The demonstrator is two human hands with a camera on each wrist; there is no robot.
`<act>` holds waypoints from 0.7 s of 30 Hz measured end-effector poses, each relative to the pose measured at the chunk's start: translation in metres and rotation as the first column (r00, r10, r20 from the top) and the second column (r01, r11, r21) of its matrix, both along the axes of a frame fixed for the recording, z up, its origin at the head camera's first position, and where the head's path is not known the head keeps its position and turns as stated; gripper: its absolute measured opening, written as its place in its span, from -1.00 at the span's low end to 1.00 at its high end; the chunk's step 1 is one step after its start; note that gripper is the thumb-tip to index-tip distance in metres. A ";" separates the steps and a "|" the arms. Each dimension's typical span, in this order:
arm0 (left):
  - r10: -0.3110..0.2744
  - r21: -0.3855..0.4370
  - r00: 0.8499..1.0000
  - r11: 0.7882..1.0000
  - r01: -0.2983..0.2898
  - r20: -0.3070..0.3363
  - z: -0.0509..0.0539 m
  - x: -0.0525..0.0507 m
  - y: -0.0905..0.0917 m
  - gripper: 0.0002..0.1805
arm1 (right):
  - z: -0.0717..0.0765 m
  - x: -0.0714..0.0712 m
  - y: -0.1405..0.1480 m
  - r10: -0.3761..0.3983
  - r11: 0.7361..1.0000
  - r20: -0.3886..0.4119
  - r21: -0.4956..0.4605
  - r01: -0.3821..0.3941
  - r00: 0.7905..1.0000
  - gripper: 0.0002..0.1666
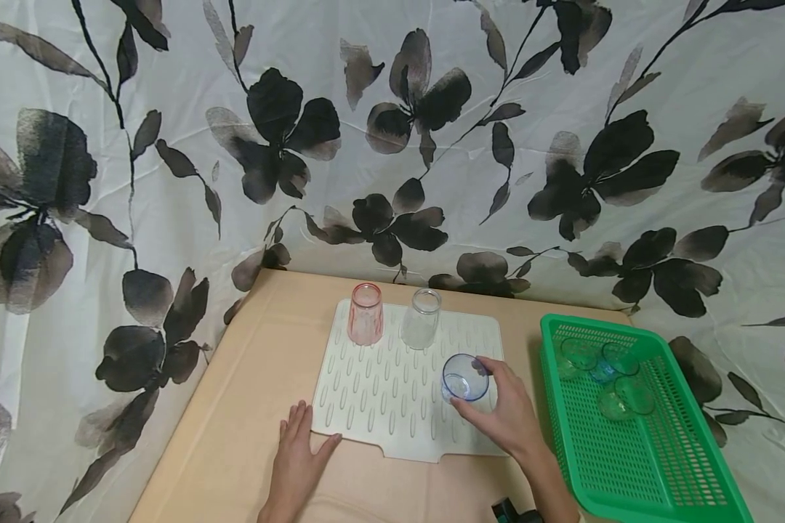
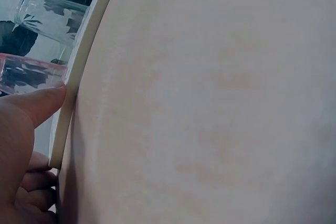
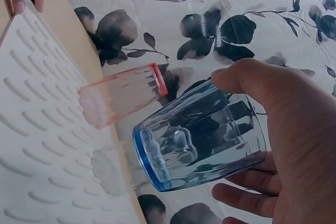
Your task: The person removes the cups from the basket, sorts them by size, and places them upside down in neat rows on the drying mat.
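Observation:
My right hand (image 1: 506,410) holds a blue-tinted drinking glass (image 3: 199,140) between thumb and fingers, over the right side of a white ridged drying mat (image 1: 386,414). Its open mouth faces up in the head view; the thick blue base points toward the mat in the right wrist view. At the mat's near left corner rests my left hand (image 1: 296,454), fingers extended and thumb against the edge. A pink glass (image 1: 365,319) and a clear glass (image 1: 421,323) stand upside down along the mat's far side.
To the right, a green perforated basket (image 1: 647,465) holds several glasses (image 1: 618,396), some blue or greenish. Behind the tan table (image 1: 216,428) hangs a white cloth (image 1: 327,43) with dark flowers. A small black object (image 1: 513,512) shows near my right forearm.

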State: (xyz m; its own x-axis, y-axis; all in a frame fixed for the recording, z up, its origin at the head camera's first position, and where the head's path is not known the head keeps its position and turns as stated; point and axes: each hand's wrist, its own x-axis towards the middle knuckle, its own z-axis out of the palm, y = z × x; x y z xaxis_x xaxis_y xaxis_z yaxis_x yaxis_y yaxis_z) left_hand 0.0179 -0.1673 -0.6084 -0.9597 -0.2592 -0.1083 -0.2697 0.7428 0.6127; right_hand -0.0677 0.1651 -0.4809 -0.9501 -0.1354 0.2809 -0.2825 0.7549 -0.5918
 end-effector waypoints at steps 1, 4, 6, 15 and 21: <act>0.004 0.008 1.000 1.000 -0.004 0.006 0.001 -0.001 -0.001 0.03 | 0.000 0.000 -0.001 0.003 1.000 -0.003 0.000 -0.003 1.000 -0.08; 0.019 0.035 0.999 0.999 -0.020 0.027 0.005 -0.002 -0.002 0.01 | -0.001 0.000 -0.003 0.017 1.000 -0.014 -0.001 -0.017 1.000 -0.10; 0.033 0.054 0.999 0.998 -0.035 0.042 0.009 -0.003 -0.002 -0.01 | 0.000 0.000 -0.004 0.025 1.000 -0.020 -0.001 -0.025 0.999 -0.10; 0.056 0.090 0.998 0.994 -0.055 -0.007 0.027 -0.004 0.007 -0.13 | 0.000 0.003 -0.010 0.050 0.999 -0.023 0.018 -0.049 0.999 -0.10; -0.034 0.178 0.988 0.982 0.061 -0.148 0.051 -0.009 0.020 -0.18 | -0.001 0.003 -0.011 0.064 0.997 -0.027 0.038 -0.063 0.998 -0.11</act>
State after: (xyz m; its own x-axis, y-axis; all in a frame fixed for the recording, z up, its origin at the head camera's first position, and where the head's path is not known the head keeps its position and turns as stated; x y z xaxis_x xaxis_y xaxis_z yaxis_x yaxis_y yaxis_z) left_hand 0.0090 -0.1468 -0.5573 -0.9794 -0.2015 -0.0099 -0.1364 0.6252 0.7684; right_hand -0.0643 0.1538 -0.4816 -0.9310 -0.2064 0.3012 -0.3471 0.7562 -0.5547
